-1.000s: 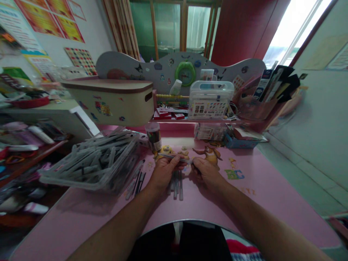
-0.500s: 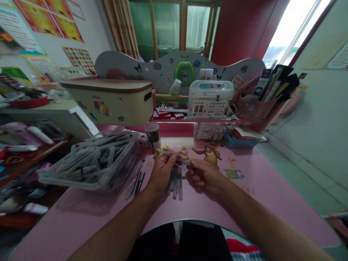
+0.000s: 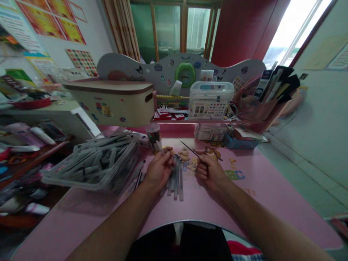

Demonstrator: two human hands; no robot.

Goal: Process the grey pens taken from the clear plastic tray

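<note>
My right hand (image 3: 210, 169) is closed round one end of a thin dark pen refill (image 3: 189, 147), which points up and to the left. In my left hand (image 3: 160, 168) a pale translucent pen barrel (image 3: 158, 146) sticks out above the fingers, partly blurred. Just beside that hand, a row of grey translucent pen barrels (image 3: 178, 181) lies on the pink table. Several thin dark and clear sticks (image 3: 138, 180) lie left of the left forearm, partly hidden by it. A clear plastic box (image 3: 81, 184) on the left is heaped with similar barrels.
A clear cup (image 3: 153, 133) stands behind my left hand. On the shelf at the back are a cream bin (image 3: 114, 105), a clear carry case (image 3: 211, 101) and a green clock (image 3: 185, 74). A blue box (image 3: 241, 142) sits at the back right of the pink table (image 3: 272, 203).
My hands have moved apart. The dark refill now shows in my right hand, clear of the barrel. The barrel in my left hand has tipped more upright.
</note>
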